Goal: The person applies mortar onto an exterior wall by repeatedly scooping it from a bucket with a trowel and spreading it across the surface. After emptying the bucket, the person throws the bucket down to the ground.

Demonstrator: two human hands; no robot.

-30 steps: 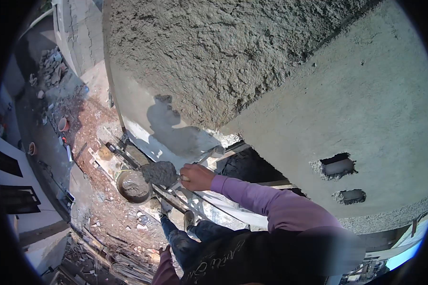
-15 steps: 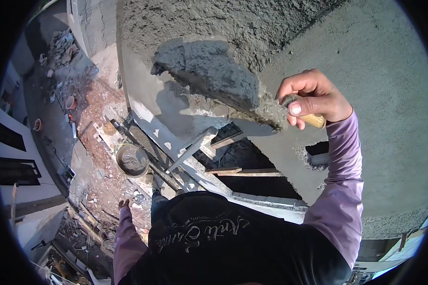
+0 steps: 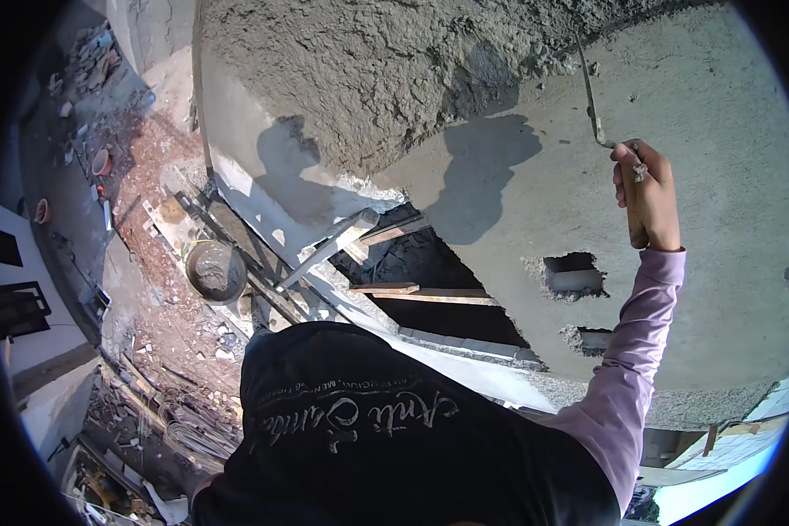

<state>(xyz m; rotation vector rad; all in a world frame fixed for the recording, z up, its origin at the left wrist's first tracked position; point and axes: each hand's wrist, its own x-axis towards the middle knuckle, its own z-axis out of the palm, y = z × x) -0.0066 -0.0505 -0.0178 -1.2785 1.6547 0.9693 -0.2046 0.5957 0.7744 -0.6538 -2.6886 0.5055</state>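
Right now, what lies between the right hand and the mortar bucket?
In the head view, from right hand to mortar bucket, the stretch crosses smooth plaster with a shadow, the dark wall opening, a slanting grey beam and long planks beside the bucket.

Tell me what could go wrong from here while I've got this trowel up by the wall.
The trowel in your right grip shows edge-on beside the smooth plaster, so a slip might gouge it. The dark opening has a ragged edge that could crumble if knocked. The round bucket stands by littered ground, so a misstep there might tip it.
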